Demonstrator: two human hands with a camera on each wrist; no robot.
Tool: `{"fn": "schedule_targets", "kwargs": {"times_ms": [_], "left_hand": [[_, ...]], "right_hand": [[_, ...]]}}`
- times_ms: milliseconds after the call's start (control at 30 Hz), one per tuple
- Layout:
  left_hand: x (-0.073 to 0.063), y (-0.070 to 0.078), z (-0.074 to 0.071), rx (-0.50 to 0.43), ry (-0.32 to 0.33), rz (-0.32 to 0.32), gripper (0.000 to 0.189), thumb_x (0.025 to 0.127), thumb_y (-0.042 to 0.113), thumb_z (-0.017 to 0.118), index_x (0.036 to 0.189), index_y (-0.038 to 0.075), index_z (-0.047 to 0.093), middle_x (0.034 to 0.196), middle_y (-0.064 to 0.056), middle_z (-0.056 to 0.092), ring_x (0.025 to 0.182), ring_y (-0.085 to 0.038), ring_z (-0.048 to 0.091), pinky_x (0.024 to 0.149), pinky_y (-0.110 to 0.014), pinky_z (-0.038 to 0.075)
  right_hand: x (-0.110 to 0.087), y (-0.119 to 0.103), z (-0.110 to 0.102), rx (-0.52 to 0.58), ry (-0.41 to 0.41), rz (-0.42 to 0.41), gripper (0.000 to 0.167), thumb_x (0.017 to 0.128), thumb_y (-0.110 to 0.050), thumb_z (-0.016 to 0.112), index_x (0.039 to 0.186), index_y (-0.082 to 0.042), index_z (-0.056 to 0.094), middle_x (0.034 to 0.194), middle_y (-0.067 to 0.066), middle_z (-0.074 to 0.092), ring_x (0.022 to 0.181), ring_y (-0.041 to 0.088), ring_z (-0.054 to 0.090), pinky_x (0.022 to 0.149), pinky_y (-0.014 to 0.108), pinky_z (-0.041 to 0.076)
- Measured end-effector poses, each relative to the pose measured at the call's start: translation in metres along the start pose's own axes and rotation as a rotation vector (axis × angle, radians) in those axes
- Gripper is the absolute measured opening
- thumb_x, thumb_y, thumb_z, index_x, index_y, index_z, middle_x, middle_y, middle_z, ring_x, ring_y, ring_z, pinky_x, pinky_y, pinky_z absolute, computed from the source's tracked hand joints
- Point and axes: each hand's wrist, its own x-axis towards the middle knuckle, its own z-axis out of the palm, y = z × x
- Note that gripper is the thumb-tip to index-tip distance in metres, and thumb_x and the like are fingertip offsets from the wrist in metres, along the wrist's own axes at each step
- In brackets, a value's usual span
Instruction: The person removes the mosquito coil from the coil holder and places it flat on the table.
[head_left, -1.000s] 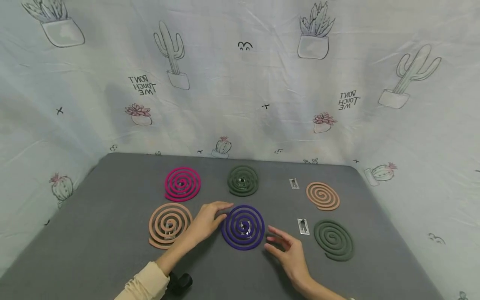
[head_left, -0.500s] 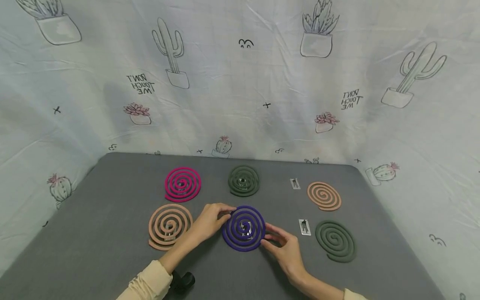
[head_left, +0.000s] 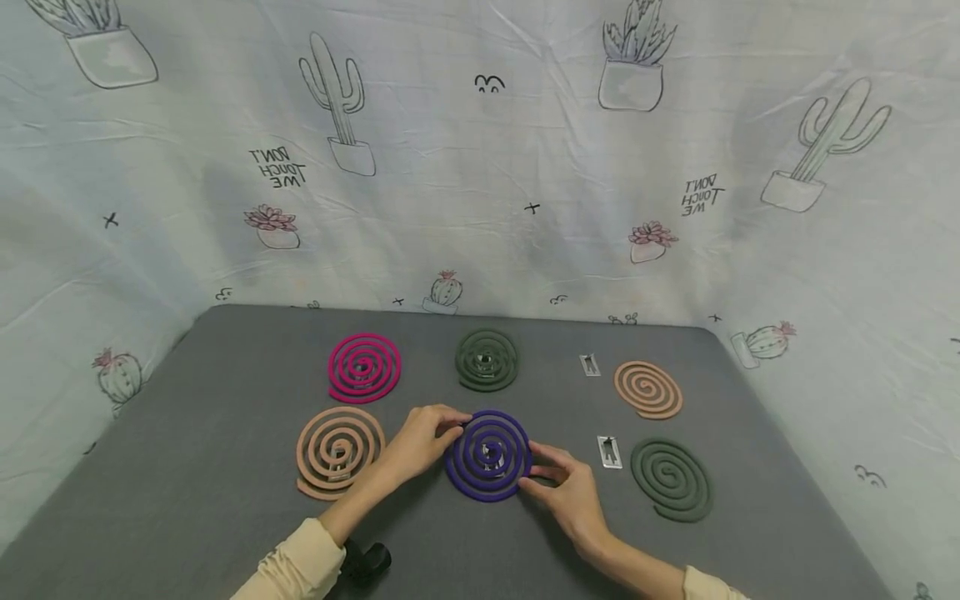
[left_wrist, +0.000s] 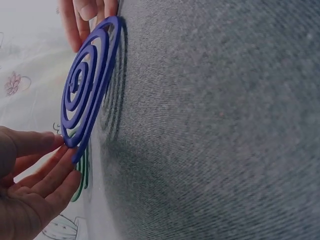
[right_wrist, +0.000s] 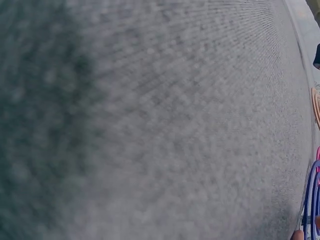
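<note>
A dark blue mosquito coil (head_left: 491,453) is held level between both hands, its middle over a small metal stand (head_left: 496,467). At the coil's far left edge, my left hand (head_left: 420,442) pinches the outer ring between thumb and fingers. My right hand (head_left: 576,500) grips the right edge, thumb nearer me. The left wrist view has the coil (left_wrist: 82,95) raised off the grey table, with its shadow beneath. Whether it bears on the stand, I cannot tell. Only fingertips and part of the coil show at the lower right of the right wrist view.
Around it lie a pink coil (head_left: 364,368), a green coil (head_left: 486,360) and a tan coil (head_left: 341,453), each over a stand. To the right are two bare stands (head_left: 609,452), another tan coil (head_left: 648,390) and another green coil (head_left: 671,480). A black object (head_left: 366,565) sits near my left sleeve.
My right hand has moved left to the blue coil's edge and taken hold. My left hand has closed in on its far left edge. The coil has barely shifted.
</note>
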Motion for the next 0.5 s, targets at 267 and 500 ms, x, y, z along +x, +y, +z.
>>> {"fn": "schedule_targets", "kwargs": {"times_ms": [267,500], "left_hand": [[-0.0020,0.0004,0.0010,-0.030,0.005,-0.046,0.024,0.087,-0.001,0.063,0.111,-0.001,0.068,0.106,-0.016,0.068,0.090,-0.027,0.067,0.074,-0.033,0.057],[-0.0036,-0.0001,0.0035,-0.111,0.036,-0.080,0.023,0.085,-0.003,0.065,0.108,-0.003,0.068,0.105,-0.020,0.069,0.090,-0.031,0.069,0.074,-0.030,0.059]], "right_hand": [[0.0007,-0.0015,-0.0006,0.065,-0.044,-0.003,0.059,0.063,0.018,0.077,0.119,0.008,0.061,0.119,0.023,0.057,0.087,0.024,0.068,0.069,0.021,0.058],[0.0000,-0.0010,-0.0022,0.069,-0.051,0.026,0.056,0.065,0.014,0.077,0.119,0.009,0.061,0.120,0.023,0.062,0.086,0.016,0.068,0.069,0.016,0.055]]}}
